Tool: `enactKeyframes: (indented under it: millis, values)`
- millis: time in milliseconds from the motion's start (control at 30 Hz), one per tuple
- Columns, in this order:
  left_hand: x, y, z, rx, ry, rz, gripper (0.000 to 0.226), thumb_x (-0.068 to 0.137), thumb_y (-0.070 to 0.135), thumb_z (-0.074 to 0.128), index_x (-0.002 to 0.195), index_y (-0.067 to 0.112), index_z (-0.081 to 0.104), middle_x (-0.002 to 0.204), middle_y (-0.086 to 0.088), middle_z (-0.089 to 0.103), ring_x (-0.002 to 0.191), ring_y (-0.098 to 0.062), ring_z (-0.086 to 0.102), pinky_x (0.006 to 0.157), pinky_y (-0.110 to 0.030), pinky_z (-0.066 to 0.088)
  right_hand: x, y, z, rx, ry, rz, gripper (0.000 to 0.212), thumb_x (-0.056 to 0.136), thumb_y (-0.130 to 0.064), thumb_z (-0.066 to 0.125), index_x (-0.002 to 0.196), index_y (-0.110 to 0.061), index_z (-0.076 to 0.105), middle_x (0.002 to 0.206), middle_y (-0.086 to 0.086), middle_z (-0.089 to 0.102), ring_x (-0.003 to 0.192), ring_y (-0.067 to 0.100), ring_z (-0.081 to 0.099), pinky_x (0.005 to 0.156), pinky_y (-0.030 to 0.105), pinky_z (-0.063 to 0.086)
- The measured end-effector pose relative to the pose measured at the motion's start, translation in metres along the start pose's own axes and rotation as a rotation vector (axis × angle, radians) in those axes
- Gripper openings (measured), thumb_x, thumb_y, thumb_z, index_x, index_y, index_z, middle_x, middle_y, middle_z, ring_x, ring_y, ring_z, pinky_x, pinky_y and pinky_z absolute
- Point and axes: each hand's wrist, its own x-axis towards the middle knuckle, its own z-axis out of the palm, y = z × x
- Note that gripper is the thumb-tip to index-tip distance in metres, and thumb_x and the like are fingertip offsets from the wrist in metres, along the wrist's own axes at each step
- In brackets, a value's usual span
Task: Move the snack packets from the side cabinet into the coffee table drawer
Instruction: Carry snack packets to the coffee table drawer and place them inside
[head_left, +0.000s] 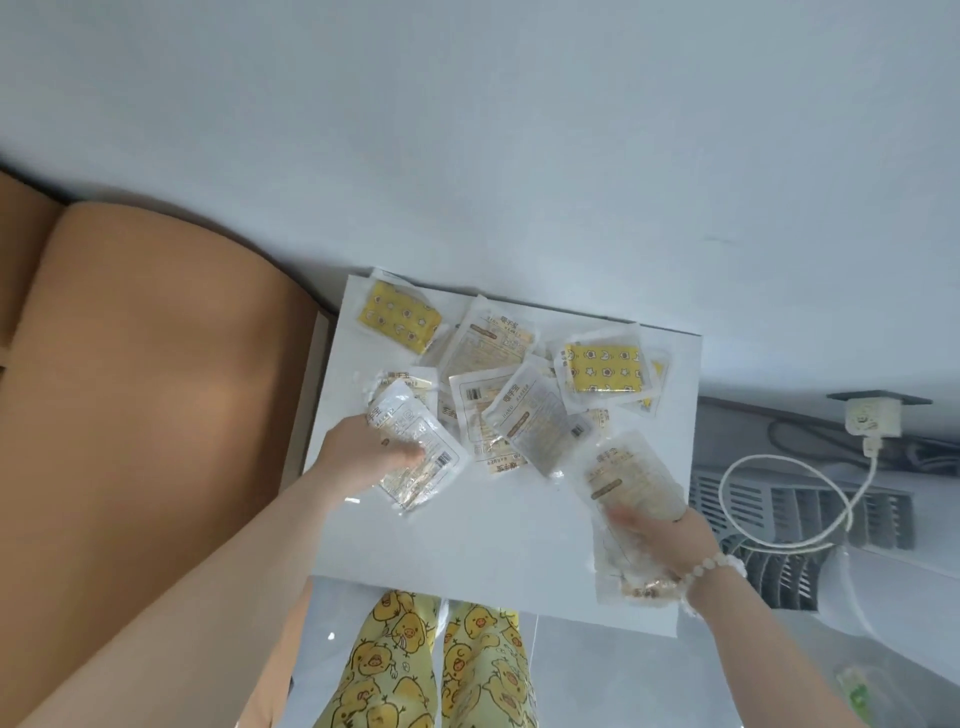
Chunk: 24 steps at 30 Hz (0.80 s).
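Packets lie scattered in a loose, overlapping heap on the white top of the side cabinet, most of them toward its far half. 2 show a yellow patterned face: one at the far left corner, the other toward the far right. The rest are pale, clear-edged pouches with printed labels. The left hand is closed around a clear packet at the cabinet's left side, fingers over its top, the pouch tilted and lifted off the surface. The right hand, a pale bead bracelet at its wrist, grips a small stack of pale packets near the right front edge, which fan out past the fingers. Yellow duck-print trousers show below the cabinet's near edge. A tan cushion sits to the left, and a white cable loops on the right
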Motion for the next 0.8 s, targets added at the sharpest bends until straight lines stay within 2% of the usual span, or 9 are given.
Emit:
enactKeyframes:
  millis: [100, 200, 300, 400, 467, 533, 667, 700, 800]
  values:
    - [-0.031, 0.011, -0.008, -0.083, -0.005, 0.023, 0.034, 0.070, 0.032, 0.082, 0.076, 0.008, 0.059, 0.066, -0.004, 0.053, 0.060, -0.017, 0.049, 0.055, -0.025, 0.035, -0.026, -0.016, -0.013, 0.009, 0.041, -0.007, 0.047, 0.077, -0.027, 0.076, 0.112, -0.002, 0.058, 0.096, 0.008, 0.058, 0.086, 0.023, 0.054, 0.062, 0.018, 0.041]
    - [-0.063, 0.032, -0.021, -0.156, 0.012, 0.074, 0.041, 0.069, 0.031, 0.083, 0.093, 0.002, 0.067, 0.080, -0.005, 0.064, 0.068, -0.017, 0.057, 0.060, -0.025, 0.041, -0.066, -0.050, -0.024, -0.023, 0.044, -0.053, 0.040, 0.085, -0.024, 0.069, 0.117, -0.005, 0.055, 0.113, 0.015, 0.060, 0.096, 0.027, 0.057, 0.059, 0.016, 0.046]
    - [-0.091, 0.058, -0.035, -0.196, 0.013, 0.121, 0.042, 0.070, 0.031, 0.082, 0.099, 0.004, 0.067, 0.080, 0.000, 0.062, 0.068, -0.014, 0.057, 0.057, -0.020, 0.041, -0.108, -0.090, -0.029, -0.207, -0.011, -0.176, 0.039, 0.096, -0.032, 0.044, 0.134, -0.022, 0.040, 0.124, -0.003, 0.052, 0.118, 0.020, 0.050, 0.089, 0.020, 0.044]
    - [-0.115, 0.079, -0.048, -0.213, 0.011, 0.169, 0.047, 0.068, 0.036, 0.082, 0.102, 0.007, 0.067, 0.084, 0.000, 0.062, 0.071, -0.012, 0.057, 0.055, -0.019, 0.041, -0.130, -0.116, -0.037, -0.173, -0.025, -0.235, 0.028, 0.090, -0.032, 0.057, 0.114, -0.021, 0.049, 0.118, 0.001, 0.060, 0.103, 0.021, 0.057, 0.082, 0.028, 0.046]
    - [-0.132, 0.088, -0.054, -0.232, 0.003, 0.200, 0.050, 0.065, 0.038, 0.082, 0.102, 0.008, 0.067, 0.085, 0.001, 0.061, 0.074, -0.013, 0.058, 0.060, -0.024, 0.045, -0.140, -0.130, -0.040, -0.061, -0.032, -0.208, 0.046, 0.078, -0.038, 0.073, 0.112, -0.010, 0.057, 0.115, 0.013, 0.064, 0.095, 0.026, 0.060, 0.082, 0.034, 0.049]
    - [-0.149, 0.090, -0.061, -0.244, -0.009, 0.220, 0.050, 0.064, 0.040, 0.082, 0.101, 0.010, 0.068, 0.090, 0.002, 0.063, 0.080, -0.012, 0.060, 0.071, -0.031, 0.053, -0.152, -0.142, -0.039, 0.022, -0.086, -0.208, 0.055, 0.071, -0.041, 0.079, 0.108, -0.005, 0.060, 0.099, 0.011, 0.067, 0.089, 0.028, 0.063, 0.081, 0.035, 0.051]
    - [-0.177, 0.073, -0.084, -0.367, 0.035, 0.219, 0.032, 0.072, 0.028, 0.080, 0.101, 0.019, 0.071, 0.104, 0.004, 0.070, 0.095, -0.010, 0.065, 0.081, -0.025, 0.054, -0.180, -0.167, -0.026, -0.014, -0.153, -0.275, 0.045, 0.077, -0.033, 0.077, 0.104, -0.005, 0.055, 0.081, 0.005, 0.059, 0.068, 0.018, 0.055, 0.051, 0.023, 0.042]
    - [-0.183, 0.067, -0.091, -0.402, 0.053, 0.213, 0.028, 0.073, 0.026, 0.080, 0.098, 0.020, 0.070, 0.103, 0.005, 0.070, 0.097, -0.011, 0.065, 0.084, -0.024, 0.053, -0.186, -0.175, -0.021, -0.015, -0.168, -0.282, 0.044, 0.077, -0.031, 0.076, 0.106, -0.005, 0.054, 0.085, 0.007, 0.059, 0.070, 0.020, 0.055, 0.052, 0.024, 0.042]
    - [-0.204, 0.047, -0.110, -0.518, 0.075, 0.187, 0.023, 0.076, 0.020, 0.079, 0.096, 0.020, 0.068, 0.095, 0.007, 0.068, 0.092, -0.010, 0.063, 0.074, -0.016, 0.049, -0.204, -0.194, 0.004, -0.114, -0.205, -0.325, 0.061, 0.075, -0.028, 0.078, 0.122, 0.004, 0.053, 0.119, 0.019, 0.060, 0.100, 0.031, 0.060, 0.083, 0.037, 0.050]
